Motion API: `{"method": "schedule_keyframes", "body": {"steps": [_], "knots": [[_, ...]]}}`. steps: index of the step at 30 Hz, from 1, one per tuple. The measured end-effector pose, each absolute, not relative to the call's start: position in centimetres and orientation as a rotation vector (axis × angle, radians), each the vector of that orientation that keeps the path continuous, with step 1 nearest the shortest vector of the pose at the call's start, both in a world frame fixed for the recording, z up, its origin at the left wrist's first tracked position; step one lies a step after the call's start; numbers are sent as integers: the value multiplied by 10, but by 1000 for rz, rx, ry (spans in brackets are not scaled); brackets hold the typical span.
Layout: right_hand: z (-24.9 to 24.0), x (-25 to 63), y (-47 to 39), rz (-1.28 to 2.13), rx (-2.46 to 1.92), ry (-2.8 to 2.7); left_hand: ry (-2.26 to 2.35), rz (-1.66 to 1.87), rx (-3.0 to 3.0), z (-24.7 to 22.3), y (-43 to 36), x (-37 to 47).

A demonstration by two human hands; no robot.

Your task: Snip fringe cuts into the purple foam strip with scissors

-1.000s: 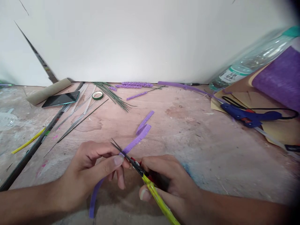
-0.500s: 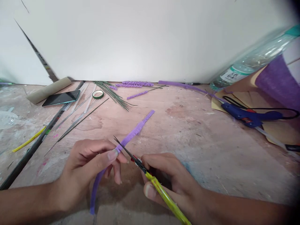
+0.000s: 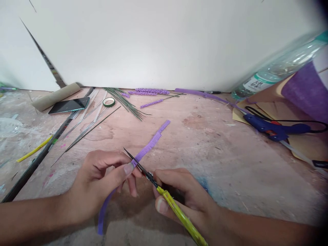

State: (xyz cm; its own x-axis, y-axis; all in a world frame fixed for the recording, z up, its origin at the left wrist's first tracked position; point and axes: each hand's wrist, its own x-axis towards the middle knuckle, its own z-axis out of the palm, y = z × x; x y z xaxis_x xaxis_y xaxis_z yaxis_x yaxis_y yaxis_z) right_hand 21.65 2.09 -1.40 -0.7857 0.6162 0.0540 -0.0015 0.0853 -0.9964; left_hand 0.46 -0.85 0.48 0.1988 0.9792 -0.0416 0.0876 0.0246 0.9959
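While the left hand [image 3: 102, 174] pinches the strip [image 3: 148, 146] above the desk [image 3: 230, 164], the scissors [image 3: 166, 197] cross it just beside the thumb [image 3: 128, 168] and sit clasped in the right hand [image 3: 189, 186]; should the pinch slip or the scissors close too far, they could sever the strip or nick the thumb.

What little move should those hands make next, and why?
Probably another small snip: the right hand holds the scissors across the purple strip, the left hand pinches it beside the blades, and beyond them its edge looks slit.
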Motion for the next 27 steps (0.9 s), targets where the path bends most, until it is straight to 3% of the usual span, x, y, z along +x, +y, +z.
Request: {"method": "schedule_keyframes", "body": {"steps": [27], "knots": [[-17, 214, 19, 1758, -570, -1811, 1122, 953, 1312, 3, -8, 2]]}}
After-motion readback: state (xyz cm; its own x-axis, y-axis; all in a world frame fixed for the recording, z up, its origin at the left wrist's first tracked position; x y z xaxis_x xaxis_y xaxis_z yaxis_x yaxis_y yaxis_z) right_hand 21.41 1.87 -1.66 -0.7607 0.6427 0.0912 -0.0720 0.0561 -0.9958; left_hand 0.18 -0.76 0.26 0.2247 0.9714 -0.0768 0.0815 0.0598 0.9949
